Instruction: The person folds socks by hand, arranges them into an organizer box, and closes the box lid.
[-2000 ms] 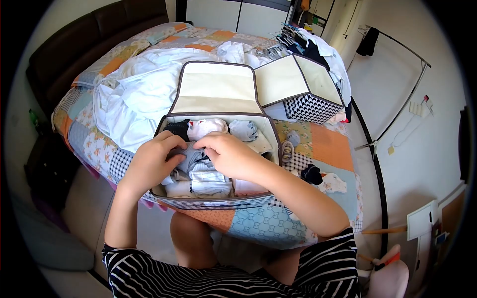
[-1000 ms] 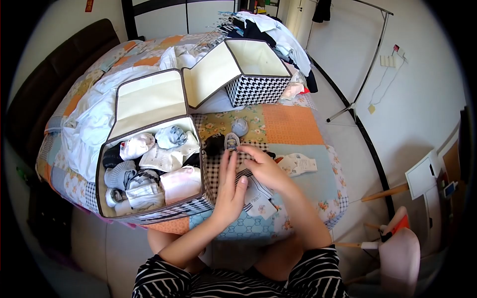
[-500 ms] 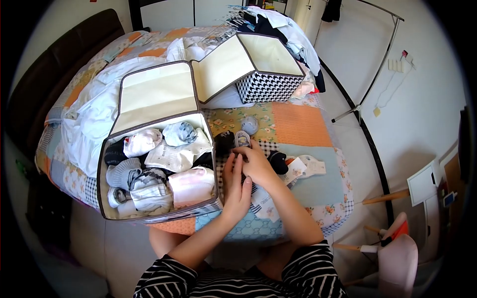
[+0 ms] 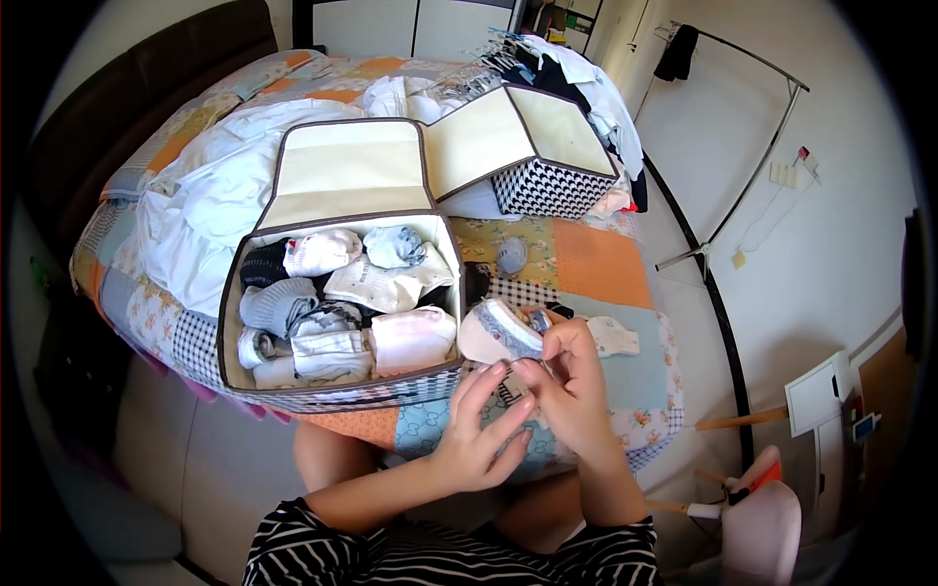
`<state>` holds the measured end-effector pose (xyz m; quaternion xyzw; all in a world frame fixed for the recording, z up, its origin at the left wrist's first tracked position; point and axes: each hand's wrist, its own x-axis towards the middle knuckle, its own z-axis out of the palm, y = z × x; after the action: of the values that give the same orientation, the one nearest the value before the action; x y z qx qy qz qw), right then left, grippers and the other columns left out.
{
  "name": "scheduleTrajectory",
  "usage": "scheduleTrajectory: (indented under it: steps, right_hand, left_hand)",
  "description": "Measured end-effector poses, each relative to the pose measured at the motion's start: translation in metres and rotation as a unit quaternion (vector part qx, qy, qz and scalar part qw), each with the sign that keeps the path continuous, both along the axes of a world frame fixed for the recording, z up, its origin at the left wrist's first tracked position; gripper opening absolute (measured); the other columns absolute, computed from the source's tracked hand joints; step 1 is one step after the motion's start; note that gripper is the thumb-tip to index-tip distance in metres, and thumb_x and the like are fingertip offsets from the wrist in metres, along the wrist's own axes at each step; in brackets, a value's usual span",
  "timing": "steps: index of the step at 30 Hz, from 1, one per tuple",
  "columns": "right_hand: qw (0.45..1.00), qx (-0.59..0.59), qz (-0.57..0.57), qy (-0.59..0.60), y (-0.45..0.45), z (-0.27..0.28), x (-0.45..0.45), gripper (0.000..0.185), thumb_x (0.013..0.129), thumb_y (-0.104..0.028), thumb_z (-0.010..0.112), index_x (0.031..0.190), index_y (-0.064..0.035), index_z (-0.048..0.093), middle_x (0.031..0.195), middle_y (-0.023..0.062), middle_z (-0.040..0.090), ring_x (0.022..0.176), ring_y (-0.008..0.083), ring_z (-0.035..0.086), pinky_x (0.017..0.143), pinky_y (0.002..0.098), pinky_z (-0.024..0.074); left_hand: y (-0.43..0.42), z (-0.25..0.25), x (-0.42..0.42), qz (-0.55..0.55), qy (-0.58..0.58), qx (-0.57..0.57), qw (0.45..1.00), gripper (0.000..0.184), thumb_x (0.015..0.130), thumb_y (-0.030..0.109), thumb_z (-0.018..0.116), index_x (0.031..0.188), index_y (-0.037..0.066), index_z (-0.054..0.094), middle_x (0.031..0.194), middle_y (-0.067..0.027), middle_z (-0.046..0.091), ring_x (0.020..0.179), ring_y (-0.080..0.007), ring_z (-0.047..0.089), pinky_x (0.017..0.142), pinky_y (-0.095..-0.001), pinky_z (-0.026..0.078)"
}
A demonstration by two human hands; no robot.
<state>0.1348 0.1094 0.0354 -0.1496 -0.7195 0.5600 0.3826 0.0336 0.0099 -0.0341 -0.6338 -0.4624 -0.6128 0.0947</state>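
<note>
A pale pink sock (image 4: 486,334) with a blue-grey patterned cuff is pinched at its cuff end by my right hand (image 4: 575,386), just right of the storage box. My left hand (image 4: 481,438) is close below it, fingers apart; whether a fingertip touches the sock I cannot tell. Behind those fingers shows a white piece with black lettering (image 4: 511,387). The fabric storage box (image 4: 337,397) stands with its lid folded back. Inside are rolled and folded socks, among them a grey one (image 4: 279,305), a pink one (image 4: 414,340) and a white one (image 4: 332,354).
A grey balled sock (image 4: 512,256), a dark sock (image 4: 476,280) and a white sock with a tag (image 4: 608,338) lie on the patchwork bedspread (image 4: 604,266). Behind stands a second houndstooth box (image 4: 552,189). White bedding (image 4: 210,210) is at left, a metal rack (image 4: 752,176) at right.
My right hand has lifted the pale pink sock off the bedspread and moved right. My left hand has come down and its fingers have spread. The camera view has shifted slightly.
</note>
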Motion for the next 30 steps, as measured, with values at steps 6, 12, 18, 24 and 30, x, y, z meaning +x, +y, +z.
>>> scheduleTrajectory:
  steps: [6, 12, 18, 24, 30]
  right_hand:
    - [0.993, -0.011, 0.112, 0.019, -0.009, 0.036, -0.060, 0.045, 0.091, 0.000, 0.063, 0.127, -0.0033, 0.036, 0.118, 0.0104, 0.053, 0.109, 0.0141, 0.054, 0.094, 0.0307, 0.0463]
    - [0.984, 0.132, 0.049, -0.110, 0.004, 0.036, -0.128, 0.039, 0.083, -0.008, 0.069, 0.118, -0.0021, 0.052, 0.115, 0.0175, 0.056, 0.092, 0.0282, 0.063, 0.081, 0.0353, 0.0515]
    - [0.940, 0.203, 0.028, -0.271, 0.011, 0.035, -0.153, 0.027, 0.088, -0.010, 0.067, 0.109, 0.0000, 0.054, 0.105, 0.0194, 0.066, 0.096, 0.0275, 0.066, 0.082, 0.0357, 0.0513]
    - [0.912, 0.315, 0.001, -0.261, 0.013, 0.027, -0.144, 0.017, 0.084, -0.009, 0.066, 0.097, -0.0020, 0.057, 0.095, 0.0171, 0.063, 0.091, 0.0356, 0.062, 0.078, 0.0431, 0.0494]
    - [0.884, 0.370, 0.005, -0.287, 0.010, 0.025, -0.142, 0.011, 0.080, -0.001, 0.059, 0.089, -0.0042, 0.065, 0.093, 0.0138, 0.063, 0.090, 0.0351, 0.062, 0.078, 0.0446, 0.0499]
  left_hand:
    - [-0.072, 0.075, -0.060, 0.084, 0.035, -0.024, 0.996, 0.050, 0.075, 0.009, 0.068, 0.124, 0.006, 0.063, 0.142, -0.0271, 0.039, 0.132, -0.0419, 0.037, 0.110, -0.0516, 0.029]
    - [-0.077, 0.122, -0.139, 0.139, 0.054, -0.228, 0.962, 0.057, 0.082, 0.002, 0.065, 0.137, 0.008, 0.052, 0.149, -0.0225, 0.032, 0.137, -0.0417, 0.033, 0.112, -0.0458, 0.030]
    - [-0.061, 0.115, -0.180, 0.044, 0.080, -0.366, 0.926, 0.043, 0.083, 0.002, 0.066, 0.124, 0.009, 0.060, 0.138, -0.0150, 0.050, 0.125, -0.0335, 0.051, 0.101, -0.0384, 0.043]
    - [-0.036, 0.117, -0.189, 0.023, 0.207, -0.335, 0.919, 0.021, 0.078, 0.002, 0.071, 0.098, 0.008, 0.067, 0.104, -0.0078, 0.061, 0.092, -0.0302, 0.063, 0.078, -0.0372, 0.051]
    - [-0.006, 0.104, -0.205, -0.058, 0.217, -0.408, 0.885, 0.015, 0.078, 0.002, 0.071, 0.091, 0.006, 0.063, 0.101, -0.0086, 0.062, 0.090, -0.0305, 0.064, 0.076, -0.0389, 0.051]
